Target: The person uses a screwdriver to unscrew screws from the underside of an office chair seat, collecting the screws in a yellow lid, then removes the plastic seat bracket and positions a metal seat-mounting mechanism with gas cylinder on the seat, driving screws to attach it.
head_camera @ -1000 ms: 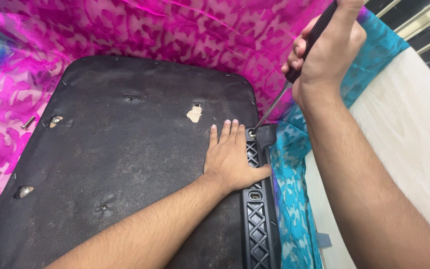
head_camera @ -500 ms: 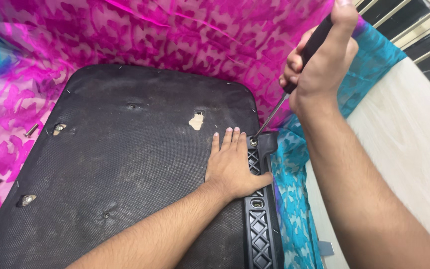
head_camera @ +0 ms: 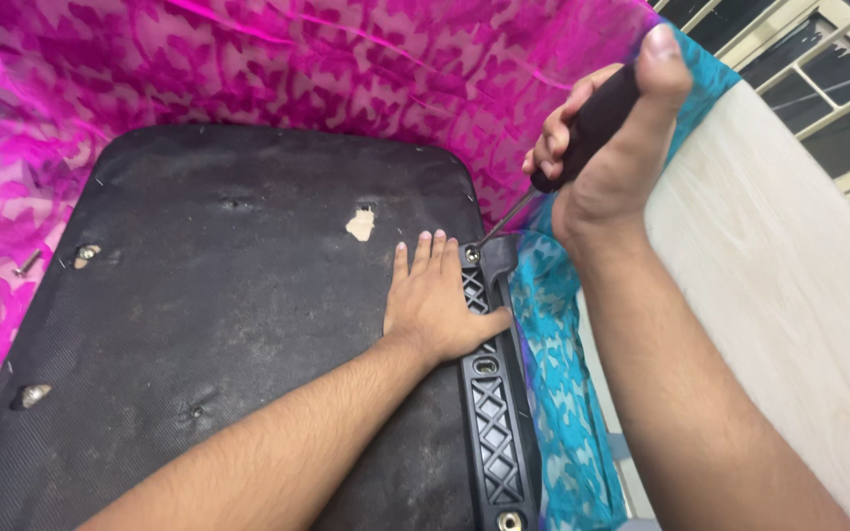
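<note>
Head view. The left hand (head_camera: 442, 300) lies flat and open, palm down, fingers extended and close together, on the black seat base (head_camera: 248, 315). Its thumb side rests against the black plastic bracket (head_camera: 492, 393) that runs along the base's right edge. It grips nothing.

The right hand (head_camera: 610, 147) is closed in a full fist around the dark handle of a screwdriver (head_camera: 582, 133), thumb pressed over the handle's upper end. The thin metal shaft slants down and leftward from the fist. Its tip meets a screw (head_camera: 471, 255) at the top end of the bracket, just beyond the left fingertips.

Relative to the seat base: a pale torn patch (head_camera: 360, 224) sits just left of the left fingers. A pink and blue patterned cloth (head_camera: 346, 69) lies beneath and around the base. A loose screw (head_camera: 27, 263) lies on the cloth off the left edge. A pale wooden surface (head_camera: 789, 295) lies to the right.
</note>
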